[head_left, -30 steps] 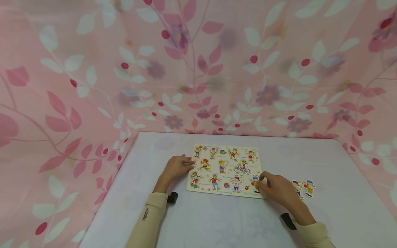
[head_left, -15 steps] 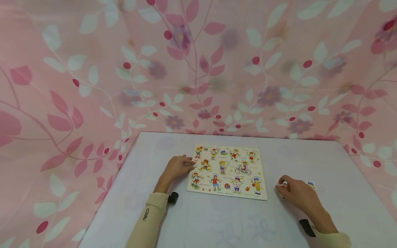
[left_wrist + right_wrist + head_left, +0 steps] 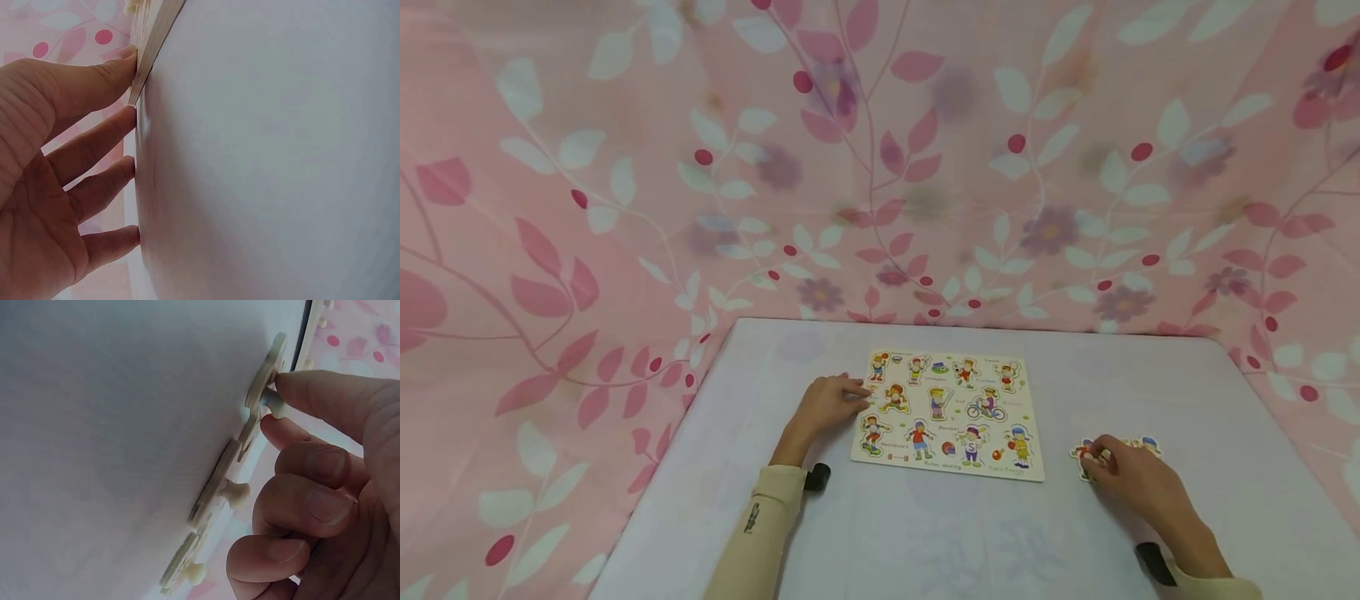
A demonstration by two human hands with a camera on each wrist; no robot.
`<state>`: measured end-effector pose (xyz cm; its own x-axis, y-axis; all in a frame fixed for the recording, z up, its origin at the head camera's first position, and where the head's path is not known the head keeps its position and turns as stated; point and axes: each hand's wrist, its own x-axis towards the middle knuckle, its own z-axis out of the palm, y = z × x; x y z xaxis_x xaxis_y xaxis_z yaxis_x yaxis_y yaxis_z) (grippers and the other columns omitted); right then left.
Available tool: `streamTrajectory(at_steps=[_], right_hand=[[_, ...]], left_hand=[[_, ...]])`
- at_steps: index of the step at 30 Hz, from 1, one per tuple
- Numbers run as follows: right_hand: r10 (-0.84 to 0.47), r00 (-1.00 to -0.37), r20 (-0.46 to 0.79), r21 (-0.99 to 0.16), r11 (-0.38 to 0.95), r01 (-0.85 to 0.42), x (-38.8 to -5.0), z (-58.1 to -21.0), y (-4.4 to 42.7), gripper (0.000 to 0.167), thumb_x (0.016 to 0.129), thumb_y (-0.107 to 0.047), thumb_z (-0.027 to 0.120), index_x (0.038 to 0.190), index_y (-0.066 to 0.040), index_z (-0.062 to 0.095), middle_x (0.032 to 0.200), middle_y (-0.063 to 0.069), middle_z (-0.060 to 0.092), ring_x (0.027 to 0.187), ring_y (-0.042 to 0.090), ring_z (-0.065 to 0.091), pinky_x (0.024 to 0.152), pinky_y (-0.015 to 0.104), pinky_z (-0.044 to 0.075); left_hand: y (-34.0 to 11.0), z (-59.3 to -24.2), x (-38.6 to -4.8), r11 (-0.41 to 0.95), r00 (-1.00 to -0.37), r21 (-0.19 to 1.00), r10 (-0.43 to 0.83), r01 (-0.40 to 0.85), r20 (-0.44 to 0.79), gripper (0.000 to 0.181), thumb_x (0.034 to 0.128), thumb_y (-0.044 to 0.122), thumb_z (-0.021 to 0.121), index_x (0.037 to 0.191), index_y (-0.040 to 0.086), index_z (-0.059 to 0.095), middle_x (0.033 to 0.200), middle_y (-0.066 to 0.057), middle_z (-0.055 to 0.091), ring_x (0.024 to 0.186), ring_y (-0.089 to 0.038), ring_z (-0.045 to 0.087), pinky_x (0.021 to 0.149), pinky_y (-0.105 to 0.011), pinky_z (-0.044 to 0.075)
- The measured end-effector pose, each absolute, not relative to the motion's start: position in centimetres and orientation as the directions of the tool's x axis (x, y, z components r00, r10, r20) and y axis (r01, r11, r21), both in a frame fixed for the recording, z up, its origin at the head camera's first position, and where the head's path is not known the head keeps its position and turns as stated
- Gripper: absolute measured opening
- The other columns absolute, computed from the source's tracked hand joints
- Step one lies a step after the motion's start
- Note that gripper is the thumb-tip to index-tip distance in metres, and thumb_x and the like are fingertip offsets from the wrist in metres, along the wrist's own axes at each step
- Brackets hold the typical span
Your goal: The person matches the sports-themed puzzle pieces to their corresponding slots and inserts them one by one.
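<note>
A cream wooden knob-puzzle board (image 3: 958, 429) with pictures of children at sports lies on the table. At its left edge rests my left hand (image 3: 829, 408); in the left wrist view the thumb and index fingertips touch the board's edge (image 3: 156, 47), the other fingers reaching down to the tabletop, fairly straight. Right of the board, my right hand (image 3: 1138, 483) pinches the knob (image 3: 273, 403) of a flat puzzle piece (image 3: 1081, 454) between thumb and index finger. The other fingers curl loosely. Two more knobbed pieces, one of them a puzzle piece (image 3: 215, 484), lie in line beside it, partly hidden by the hand.
A white cloth covers the table (image 3: 947, 533). Behind it and to the left hangs a pink curtain (image 3: 880, 167) with leaves and flowers. Black wrist cameras sit at both sleeves, such as the left camera (image 3: 817, 477).
My right hand has left the board's lower right corner, moved right to the loose pieces, and come down on the leftmost one. The left hand has stayed at the board's left edge.
</note>
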<state>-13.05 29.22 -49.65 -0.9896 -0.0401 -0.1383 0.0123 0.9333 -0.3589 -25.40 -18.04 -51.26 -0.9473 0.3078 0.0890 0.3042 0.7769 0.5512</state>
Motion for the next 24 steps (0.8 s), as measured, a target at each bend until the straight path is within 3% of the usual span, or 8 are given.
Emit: streamTrajectory(at_steps=[13,24], right_hand=[[-0.049,-0.994,-0.094,-0.364,0.931,-0.012,-12.8,-48.9,28.7,0.022,0.092,-0.028,0.069,0.101,-0.009,0.063,0.068,0.000,0.047,0.057,0.017,0.043,0.049,0.031,0.032],[-0.129,-0.989,-0.072,-0.373,0.923,-0.093,-13.7,-48.8,24.8,0.024,0.090,-0.031,0.070,0.104,-0.012,0.064,0.066,-0.002,0.046,0.056,0.015,0.042,0.048,0.030,0.031]], left_hand=[[-18.0,-51.3,-25.4,0.770,-0.949,0.564,0.302,0.298,0.089,0.020,0.0836,0.025,0.080,0.102,0.017,0.080,0.120,-0.002,0.069,0.128,-0.030,0.053,0.109,-0.049,0.036],[-18.1,-51.2,-25.5,0.771,-0.950,0.565,0.300,0.294,0.085,0.020,0.0839,0.026,0.080,0.103,0.017,0.080,0.120,-0.002,0.069,0.129,-0.031,0.052,0.109,-0.049,0.035]])
